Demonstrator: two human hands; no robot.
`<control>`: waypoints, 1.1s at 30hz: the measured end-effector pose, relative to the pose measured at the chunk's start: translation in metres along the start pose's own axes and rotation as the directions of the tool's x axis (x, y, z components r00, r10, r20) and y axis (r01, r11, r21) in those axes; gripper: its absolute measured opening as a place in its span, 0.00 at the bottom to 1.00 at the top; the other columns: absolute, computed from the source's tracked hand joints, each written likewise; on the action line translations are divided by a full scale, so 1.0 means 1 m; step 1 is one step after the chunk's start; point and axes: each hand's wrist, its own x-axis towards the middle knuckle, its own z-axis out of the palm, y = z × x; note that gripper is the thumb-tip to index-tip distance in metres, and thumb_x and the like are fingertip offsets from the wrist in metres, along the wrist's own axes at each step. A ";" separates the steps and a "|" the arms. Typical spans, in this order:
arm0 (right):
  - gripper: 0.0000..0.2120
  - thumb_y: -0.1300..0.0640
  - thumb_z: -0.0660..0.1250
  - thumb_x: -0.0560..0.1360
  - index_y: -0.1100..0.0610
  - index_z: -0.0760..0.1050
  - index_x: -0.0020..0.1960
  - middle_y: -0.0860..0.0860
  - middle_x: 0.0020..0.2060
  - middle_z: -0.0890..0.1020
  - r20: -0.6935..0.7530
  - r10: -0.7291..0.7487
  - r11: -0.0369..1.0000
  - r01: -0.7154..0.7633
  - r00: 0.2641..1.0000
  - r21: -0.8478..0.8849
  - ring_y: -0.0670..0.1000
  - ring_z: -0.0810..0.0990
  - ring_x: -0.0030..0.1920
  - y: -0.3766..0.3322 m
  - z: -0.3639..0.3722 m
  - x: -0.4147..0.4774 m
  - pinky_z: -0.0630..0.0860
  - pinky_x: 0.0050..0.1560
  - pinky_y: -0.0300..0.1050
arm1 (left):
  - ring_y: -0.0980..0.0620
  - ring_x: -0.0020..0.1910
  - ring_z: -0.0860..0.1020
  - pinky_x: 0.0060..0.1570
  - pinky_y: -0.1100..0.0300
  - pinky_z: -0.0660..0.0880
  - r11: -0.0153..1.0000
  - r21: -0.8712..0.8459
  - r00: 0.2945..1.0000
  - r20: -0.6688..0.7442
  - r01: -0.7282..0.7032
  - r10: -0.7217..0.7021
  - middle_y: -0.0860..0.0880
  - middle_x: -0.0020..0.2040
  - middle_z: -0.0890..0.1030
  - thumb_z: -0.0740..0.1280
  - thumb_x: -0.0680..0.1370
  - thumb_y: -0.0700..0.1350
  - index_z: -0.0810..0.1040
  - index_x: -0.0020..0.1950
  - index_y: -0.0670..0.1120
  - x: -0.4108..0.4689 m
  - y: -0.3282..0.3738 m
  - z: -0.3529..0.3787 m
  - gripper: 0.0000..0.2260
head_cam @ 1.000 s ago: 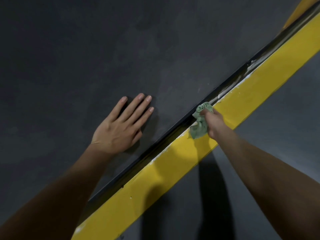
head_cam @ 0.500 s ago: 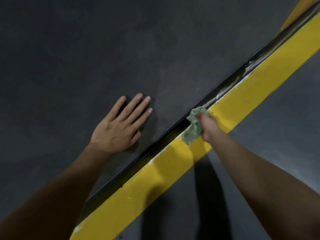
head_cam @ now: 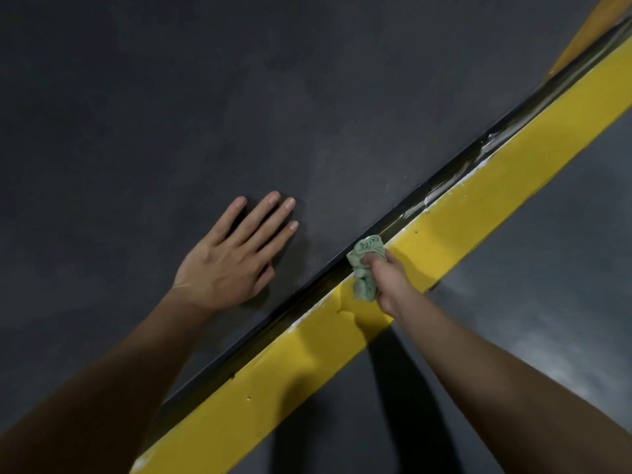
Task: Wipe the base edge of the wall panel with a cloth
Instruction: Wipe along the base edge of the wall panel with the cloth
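Head view logged. Noted right fingers [head_cam: 374,258] curled round crumpled green cloth [head_cam: 365,268], pressing it onto black base edge [head_cam: 307,289] of dark wall panel [head_cam: 239,97] at mid-scene, with the wad's lower part lapping onto yellow strip [head_cam: 478,206]. Found right hand [head_cam: 390,280] over that strip, forearm trailing near-right. Recorded left fingers [head_cam: 260,217] straight, slightly fanned, flat on panel; left hand [head_cam: 229,268] left of edge, apart from it. Saw white residue [head_cam: 441,195] along edge farther right, and grey floor [head_cam: 547,302] right of strip.
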 end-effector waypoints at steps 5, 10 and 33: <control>0.12 0.62 0.64 0.79 0.60 0.75 0.62 0.60 0.48 0.85 -0.092 -0.041 0.998 0.045 0.995 0.043 0.57 0.85 0.45 -0.042 -0.019 0.029 0.84 0.45 0.51 | 0.41 0.84 0.46 0.81 0.42 0.37 1.000 -0.016 1.000 0.008 -0.010 0.010 0.41 0.85 0.48 0.55 0.82 0.56 0.55 0.86 0.45 0.001 -0.002 0.000 0.33; 0.13 0.64 0.63 0.78 0.57 0.72 0.62 0.60 0.50 0.84 -0.152 -0.141 0.989 0.132 0.978 -0.068 0.59 0.85 0.48 -0.094 -0.048 0.048 0.82 0.48 0.52 | 0.40 0.84 0.44 0.81 0.42 0.36 1.000 0.006 1.000 0.022 -0.012 0.012 0.41 0.85 0.46 0.52 0.82 0.57 0.52 0.86 0.45 0.000 -0.001 0.000 0.34; 0.14 0.60 0.63 0.81 0.50 0.73 0.64 0.46 0.50 0.81 -0.103 -0.340 0.930 0.318 0.935 -0.186 0.46 0.80 0.49 -0.010 -0.038 -0.011 0.79 0.49 0.44 | 0.41 0.84 0.47 0.80 0.39 0.38 0.992 -0.130 1.000 -0.005 0.004 -0.004 0.39 0.85 0.47 0.63 0.81 0.57 0.55 0.86 0.48 0.057 0.016 -0.019 0.36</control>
